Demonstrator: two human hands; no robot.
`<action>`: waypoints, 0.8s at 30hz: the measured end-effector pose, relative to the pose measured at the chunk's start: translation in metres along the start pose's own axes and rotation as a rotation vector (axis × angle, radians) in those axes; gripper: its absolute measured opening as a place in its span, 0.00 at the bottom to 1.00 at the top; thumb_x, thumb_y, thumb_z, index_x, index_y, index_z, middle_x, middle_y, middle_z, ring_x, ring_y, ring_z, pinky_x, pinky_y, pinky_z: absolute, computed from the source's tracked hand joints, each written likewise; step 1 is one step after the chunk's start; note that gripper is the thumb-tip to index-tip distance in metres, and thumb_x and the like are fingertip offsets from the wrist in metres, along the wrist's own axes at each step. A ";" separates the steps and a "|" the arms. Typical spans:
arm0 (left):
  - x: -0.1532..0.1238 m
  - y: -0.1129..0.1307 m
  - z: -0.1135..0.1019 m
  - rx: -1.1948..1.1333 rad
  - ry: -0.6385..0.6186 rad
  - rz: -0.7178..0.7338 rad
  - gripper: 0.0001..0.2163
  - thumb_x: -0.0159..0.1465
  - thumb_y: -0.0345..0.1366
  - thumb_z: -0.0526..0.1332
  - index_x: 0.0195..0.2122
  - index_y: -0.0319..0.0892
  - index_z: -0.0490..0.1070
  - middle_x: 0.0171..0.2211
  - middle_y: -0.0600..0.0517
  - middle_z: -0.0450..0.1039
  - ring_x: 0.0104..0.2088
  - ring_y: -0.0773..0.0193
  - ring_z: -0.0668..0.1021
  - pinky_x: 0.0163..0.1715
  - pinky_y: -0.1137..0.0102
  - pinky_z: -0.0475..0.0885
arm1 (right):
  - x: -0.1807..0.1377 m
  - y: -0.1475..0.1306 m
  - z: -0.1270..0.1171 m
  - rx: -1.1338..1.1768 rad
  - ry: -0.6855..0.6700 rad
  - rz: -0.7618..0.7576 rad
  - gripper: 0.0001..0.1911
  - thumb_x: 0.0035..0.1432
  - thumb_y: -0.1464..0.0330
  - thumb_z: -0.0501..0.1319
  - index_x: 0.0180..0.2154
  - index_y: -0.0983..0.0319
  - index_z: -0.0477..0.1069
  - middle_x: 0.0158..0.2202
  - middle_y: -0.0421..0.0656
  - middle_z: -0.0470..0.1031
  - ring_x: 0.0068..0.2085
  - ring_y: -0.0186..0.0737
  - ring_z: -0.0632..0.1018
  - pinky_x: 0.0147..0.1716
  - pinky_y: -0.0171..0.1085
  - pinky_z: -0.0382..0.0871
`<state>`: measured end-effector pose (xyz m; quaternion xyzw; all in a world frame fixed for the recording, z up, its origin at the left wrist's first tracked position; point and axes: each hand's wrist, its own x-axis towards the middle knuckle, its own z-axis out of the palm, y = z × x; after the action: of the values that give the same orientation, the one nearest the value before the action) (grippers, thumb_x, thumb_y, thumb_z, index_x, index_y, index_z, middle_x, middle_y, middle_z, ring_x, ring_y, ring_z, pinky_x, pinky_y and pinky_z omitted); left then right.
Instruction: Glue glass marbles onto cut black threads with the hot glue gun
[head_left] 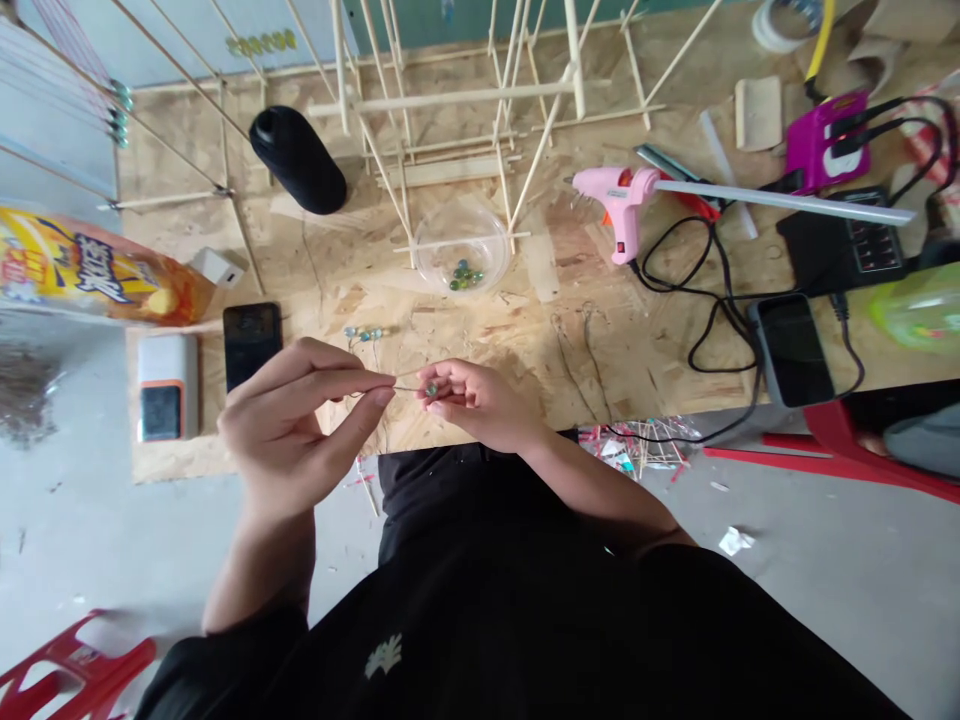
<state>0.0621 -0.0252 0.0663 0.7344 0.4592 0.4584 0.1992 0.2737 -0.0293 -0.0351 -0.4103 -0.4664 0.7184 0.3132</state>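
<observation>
My left hand [300,415] is closed in a pinch on a thin wire [405,388] that runs rightwards. My right hand [476,400] is closed around a small green bead [431,389] at the wire's other end. Both hands hover over the near edge of the chipboard table [570,330]. Just beyond them lies a short string of bluish beads [364,334]. Farther back stands a clear plastic bowl [495,235] with several green and blue beads [465,275] in it.
A frame of thin wooden sticks [450,100] fills the back. A pink glue gun [619,200], cables, a purple charger [825,140] and a phone [793,348] lie right. A black phone [251,342], white device [166,385], snack bag [90,270] and black cylinder [298,160] sit left.
</observation>
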 end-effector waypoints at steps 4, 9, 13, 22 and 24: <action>-0.001 -0.002 -0.004 0.000 -0.002 0.007 0.12 0.64 0.24 0.76 0.41 0.52 0.89 0.34 0.54 0.81 0.33 0.65 0.79 0.29 0.67 0.72 | 0.001 -0.002 0.003 0.035 0.015 0.017 0.20 0.64 0.64 0.72 0.55 0.59 0.76 0.54 0.49 0.87 0.54 0.45 0.88 0.58 0.48 0.84; -0.005 -0.007 -0.010 -0.011 0.015 0.006 0.12 0.64 0.24 0.76 0.41 0.51 0.88 0.34 0.54 0.81 0.32 0.66 0.79 0.28 0.67 0.72 | 0.002 -0.005 0.006 -0.007 0.025 0.007 0.17 0.62 0.63 0.72 0.51 0.58 0.75 0.52 0.47 0.88 0.51 0.43 0.88 0.56 0.48 0.83; -0.010 -0.008 -0.015 -0.012 0.014 -0.013 0.12 0.65 0.25 0.76 0.42 0.52 0.88 0.35 0.54 0.81 0.33 0.66 0.80 0.29 0.68 0.73 | 0.002 -0.005 0.011 -0.063 0.033 -0.044 0.12 0.63 0.63 0.70 0.46 0.58 0.75 0.50 0.46 0.88 0.49 0.42 0.88 0.55 0.47 0.83; -0.033 -0.022 -0.026 0.131 0.019 0.062 0.09 0.65 0.25 0.76 0.42 0.47 0.87 0.36 0.53 0.81 0.34 0.65 0.81 0.33 0.66 0.75 | 0.020 -0.022 0.007 -0.507 0.122 -0.212 0.12 0.66 0.72 0.63 0.50 0.57 0.76 0.52 0.44 0.90 0.51 0.43 0.90 0.51 0.45 0.86; -0.042 -0.029 -0.024 0.189 0.030 0.078 0.08 0.66 0.25 0.75 0.42 0.46 0.86 0.36 0.52 0.81 0.35 0.64 0.81 0.34 0.65 0.75 | 0.033 -0.028 0.004 -0.656 0.124 -0.273 0.14 0.66 0.75 0.62 0.51 0.57 0.76 0.52 0.44 0.90 0.54 0.45 0.90 0.54 0.46 0.86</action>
<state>0.0204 -0.0499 0.0372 0.7603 0.4744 0.4312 0.1044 0.2563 0.0069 -0.0178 -0.4658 -0.7028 0.4556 0.2857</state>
